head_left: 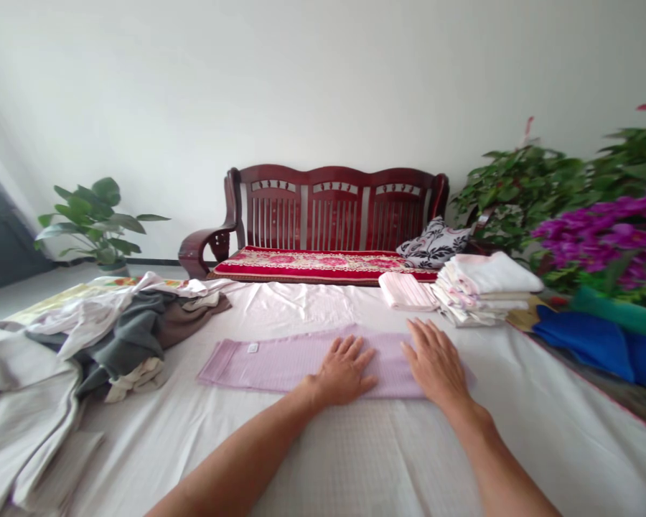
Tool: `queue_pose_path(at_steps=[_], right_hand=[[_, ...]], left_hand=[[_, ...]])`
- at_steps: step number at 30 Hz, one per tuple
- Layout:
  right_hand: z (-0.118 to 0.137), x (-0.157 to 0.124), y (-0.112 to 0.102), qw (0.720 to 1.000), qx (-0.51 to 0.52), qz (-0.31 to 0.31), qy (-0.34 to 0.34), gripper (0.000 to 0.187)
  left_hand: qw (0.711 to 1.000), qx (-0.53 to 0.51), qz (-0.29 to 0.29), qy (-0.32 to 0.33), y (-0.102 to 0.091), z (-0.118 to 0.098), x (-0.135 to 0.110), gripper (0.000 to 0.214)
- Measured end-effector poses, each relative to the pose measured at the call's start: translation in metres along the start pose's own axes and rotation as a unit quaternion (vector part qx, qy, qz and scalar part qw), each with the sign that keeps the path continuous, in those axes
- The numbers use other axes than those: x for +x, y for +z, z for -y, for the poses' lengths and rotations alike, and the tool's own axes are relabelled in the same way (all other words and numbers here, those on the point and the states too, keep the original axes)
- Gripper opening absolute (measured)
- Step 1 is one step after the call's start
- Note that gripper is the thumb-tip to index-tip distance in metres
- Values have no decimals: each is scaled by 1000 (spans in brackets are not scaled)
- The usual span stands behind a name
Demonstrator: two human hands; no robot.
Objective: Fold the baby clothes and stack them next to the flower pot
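Observation:
A lilac ribbed garment [296,362], folded into a long flat strip, lies across the white cloth [344,452] in front of me. A small white label shows near its left end. My left hand [344,370] rests flat on the middle of the strip with its fingers spread. Toward the right end, my right hand [436,359] lies over the fabric, fingers stretched out and apart. Part of the garment's right end is hidden under that hand. Neither hand grips anything.
Rumpled clothes [134,337] are heaped at the left. Right of centre stand a folded pink striped cloth [408,291] and a stack of folded clothes [479,287]. Blue fabric [597,345] lies at the far right, near purple flowers [614,240]. A wooden sofa [334,208] stands behind.

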State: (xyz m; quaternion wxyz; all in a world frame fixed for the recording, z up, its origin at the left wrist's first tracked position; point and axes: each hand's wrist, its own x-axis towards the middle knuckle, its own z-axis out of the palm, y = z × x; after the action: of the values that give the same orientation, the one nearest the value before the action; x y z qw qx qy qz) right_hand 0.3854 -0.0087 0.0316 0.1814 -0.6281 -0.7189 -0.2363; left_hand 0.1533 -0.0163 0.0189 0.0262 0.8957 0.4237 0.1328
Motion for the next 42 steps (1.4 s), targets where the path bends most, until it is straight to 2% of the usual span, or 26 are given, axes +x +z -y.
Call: queue_pose_path(at_steps=[2, 5, 9, 14, 21, 29, 38, 42], right_hand=[[10, -4, 13, 996, 32, 53, -62, 54], [9, -11, 35, 990, 46, 112, -74, 55], [-3, -14, 50, 990, 49, 110, -74, 57], [-6, -13, 51, 991, 46, 102, -74, 58], [-8, -14, 58, 990, 42, 111, -74, 59], [-7, -12, 56, 990, 51, 108, -71, 58], [-2, -10, 47, 990, 77, 110, -45, 56], [0, -10, 44, 989, 83, 113, -43, 55]], left_hand=[[1000, 1, 6, 1, -3, 0, -2, 64], [1000, 3, 8, -16, -8, 7, -15, 65], [993, 27, 7, -110, -18, 29, -48, 67], [971, 74, 17, -226, -38, 63, -97, 67], [936, 134, 21, -325, -58, 103, -146, 63], [899, 117, -7, -422, -68, 137, -168, 56], [874, 77, -12, -481, -87, 147, -176, 58], [864, 29, -26, -502, -91, 155, -177, 67]])
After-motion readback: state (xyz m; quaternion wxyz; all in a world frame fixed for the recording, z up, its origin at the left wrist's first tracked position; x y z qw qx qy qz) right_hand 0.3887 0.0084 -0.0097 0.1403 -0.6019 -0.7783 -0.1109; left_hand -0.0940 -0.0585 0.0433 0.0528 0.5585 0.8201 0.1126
